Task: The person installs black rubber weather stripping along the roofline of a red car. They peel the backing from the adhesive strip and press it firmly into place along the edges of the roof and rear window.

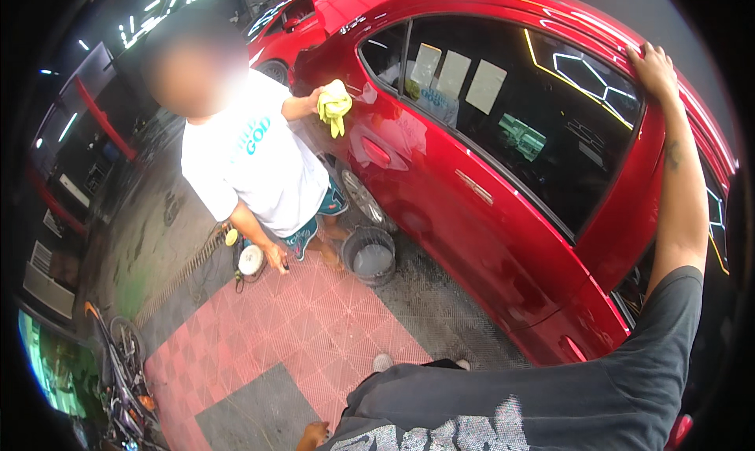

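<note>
Beside me on the right stands a shiny red car (440, 195). My right arm is raised, and my right hand (654, 72) rests on the edge of its roof above the side window, fingers apart and bent over the edge, holding no loose object. Low at my side hangs my left hand (315, 434), only partly in view; its fingers are too small to read. Facing the car's side, a person in a white T-shirt (259, 164) holds a yellow-green cloth (335, 107) against or close to the bodywork.
By the person's feet stands a dark bucket (370, 254) with cloudy liquid. A round white-topped tool (250, 260) lies on the floor nearby with a cable. Red and grey floor tiles (307, 317) spread below. Bicycles (130, 364) stand at lower left; another red car (287, 18) is behind.
</note>
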`<action>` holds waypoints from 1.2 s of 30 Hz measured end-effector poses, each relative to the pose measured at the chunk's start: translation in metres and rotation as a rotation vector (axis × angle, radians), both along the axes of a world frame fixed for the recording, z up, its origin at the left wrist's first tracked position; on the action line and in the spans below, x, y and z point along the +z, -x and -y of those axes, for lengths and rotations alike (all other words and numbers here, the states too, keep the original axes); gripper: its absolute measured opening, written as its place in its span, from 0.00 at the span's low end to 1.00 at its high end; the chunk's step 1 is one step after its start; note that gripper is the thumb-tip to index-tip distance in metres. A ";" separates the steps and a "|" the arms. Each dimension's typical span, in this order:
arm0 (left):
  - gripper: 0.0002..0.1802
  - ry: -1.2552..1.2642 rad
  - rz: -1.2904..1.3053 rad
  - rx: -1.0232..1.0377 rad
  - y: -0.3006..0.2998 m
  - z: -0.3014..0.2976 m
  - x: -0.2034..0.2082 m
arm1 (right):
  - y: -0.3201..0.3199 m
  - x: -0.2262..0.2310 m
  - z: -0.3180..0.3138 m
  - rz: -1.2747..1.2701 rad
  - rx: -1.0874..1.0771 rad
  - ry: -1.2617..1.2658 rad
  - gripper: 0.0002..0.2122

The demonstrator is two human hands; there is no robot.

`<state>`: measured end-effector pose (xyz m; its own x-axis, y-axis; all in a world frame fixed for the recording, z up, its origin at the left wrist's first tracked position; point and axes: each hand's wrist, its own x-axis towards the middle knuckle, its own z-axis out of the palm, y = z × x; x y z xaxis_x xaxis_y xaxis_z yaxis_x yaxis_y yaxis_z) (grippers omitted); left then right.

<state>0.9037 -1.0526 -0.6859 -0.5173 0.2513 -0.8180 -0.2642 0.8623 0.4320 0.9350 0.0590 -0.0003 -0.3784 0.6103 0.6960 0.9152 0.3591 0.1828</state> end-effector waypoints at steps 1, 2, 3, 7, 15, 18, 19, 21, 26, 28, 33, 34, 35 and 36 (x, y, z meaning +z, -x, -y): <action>0.24 -0.029 0.049 0.157 0.009 0.016 0.004 | -0.001 -0.006 -0.004 -0.021 -0.013 0.021 0.38; 0.23 -0.071 0.105 0.316 0.022 0.026 0.004 | 0.003 -0.008 -0.008 -0.034 -0.030 0.038 0.37; 0.23 -0.098 0.138 0.425 0.038 0.032 0.006 | 0.004 -0.009 -0.010 -0.043 -0.049 0.053 0.37; 0.23 0.183 0.082 0.617 0.130 0.010 0.006 | -0.001 -0.006 -0.002 -0.075 -0.141 0.051 0.36; 0.24 0.045 -0.234 0.496 0.304 -0.085 -0.021 | -0.013 -0.004 0.016 0.002 -0.176 0.004 0.31; 0.20 0.071 -0.352 0.151 0.349 -0.145 -0.046 | -0.002 -0.016 0.035 -0.034 -0.172 -0.061 0.31; 0.20 0.101 -0.382 0.148 0.357 -0.173 -0.050 | -0.001 -0.021 0.043 -0.067 -0.147 -0.120 0.31; 0.21 0.135 -0.449 0.144 0.372 -0.259 -0.034 | 0.000 -0.015 0.069 -0.089 -0.104 -0.166 0.28; 0.16 -0.376 -0.642 -0.043 0.387 -0.442 0.099 | -0.001 -0.015 0.096 -0.154 -0.088 -0.229 0.24; 0.15 -0.543 -0.819 -0.072 0.403 -0.485 0.132 | 0.002 -0.019 0.099 -0.179 -0.067 -0.238 0.24; 0.11 -0.929 -1.159 -0.089 0.447 -0.600 0.323 | -0.011 -0.014 0.107 -0.185 -0.016 -0.261 0.24; 0.10 -1.032 -1.164 -0.107 0.456 -0.626 0.354 | -0.026 -0.004 0.121 -0.168 -0.048 -0.276 0.24; 0.09 -1.067 -1.211 -0.066 0.466 -0.635 0.387 | -0.023 -0.004 0.118 -0.184 -0.023 -0.278 0.24; 0.09 -1.118 -1.264 -0.063 0.477 -0.650 0.414 | -0.024 -0.002 0.120 -0.188 -0.022 -0.282 0.24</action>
<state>0.4263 -0.4027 -0.2714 -0.6295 0.4239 0.6512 0.7204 0.0042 0.6936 0.9591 -0.0611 -0.0024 -0.2166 0.3908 0.8946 0.9493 0.2981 0.0997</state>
